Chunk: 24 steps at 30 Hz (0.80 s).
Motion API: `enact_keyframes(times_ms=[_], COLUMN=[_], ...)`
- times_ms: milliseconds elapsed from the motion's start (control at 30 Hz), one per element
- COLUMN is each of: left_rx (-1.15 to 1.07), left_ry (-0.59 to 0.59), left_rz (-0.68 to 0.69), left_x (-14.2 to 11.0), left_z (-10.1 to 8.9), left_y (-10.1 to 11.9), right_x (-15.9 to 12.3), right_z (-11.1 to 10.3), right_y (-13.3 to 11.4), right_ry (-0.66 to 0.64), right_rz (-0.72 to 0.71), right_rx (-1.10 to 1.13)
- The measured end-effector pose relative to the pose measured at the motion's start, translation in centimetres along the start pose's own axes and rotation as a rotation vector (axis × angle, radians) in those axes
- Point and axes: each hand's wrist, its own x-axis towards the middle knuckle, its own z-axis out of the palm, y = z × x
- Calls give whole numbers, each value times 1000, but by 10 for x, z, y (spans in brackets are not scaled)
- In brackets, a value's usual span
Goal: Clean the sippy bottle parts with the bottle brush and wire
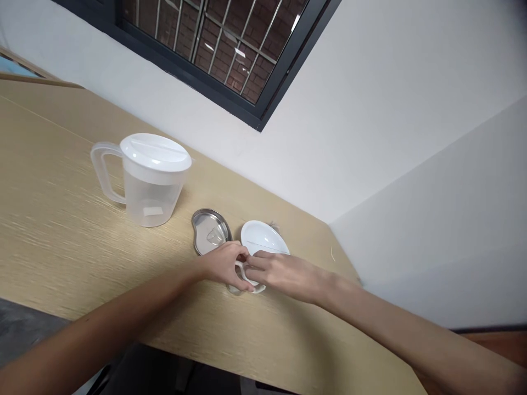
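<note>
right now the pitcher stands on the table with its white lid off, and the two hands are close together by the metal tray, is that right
Not quite: the head view shows the white lid on the pitcher. It does stand on the table, and the left hand and right hand are close together by the metal tray.

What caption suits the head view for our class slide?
The left hand and right hand meet at a small white item near a metal tray, white dish and lidded jug.

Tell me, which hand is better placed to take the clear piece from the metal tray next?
Probably the left hand: it is nearer the metal tray, while the right hand is beside the white dish.
</note>
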Motion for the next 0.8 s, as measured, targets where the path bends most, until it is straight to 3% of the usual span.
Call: enact_keyframes(times_ms=[100, 333, 533, 600, 733, 800], left_rx=[-1, -21, -33, -24, -21, -28], left_ry=[12, -5, 11, 19, 2, -7], left_rz=[15, -2, 0, 16, 51, 70], left_x=[-1, -3, -5, -4, -2, -2], left_z=[2, 3, 1, 1, 2, 2], left_y=[-3, -4, -2, -5, -9, -9], right_x=[2, 24, 43, 45, 34, 22], right_z=[-4, -13, -17, -16, -17, -18], right_y=[0, -11, -12, -13, -20, -24], right_ry=[-25, -148, -345, -334, -161, -139], right_rz=[89, 499, 907, 919, 841, 803], right_rx=[52, 243, 690, 628, 258, 227])
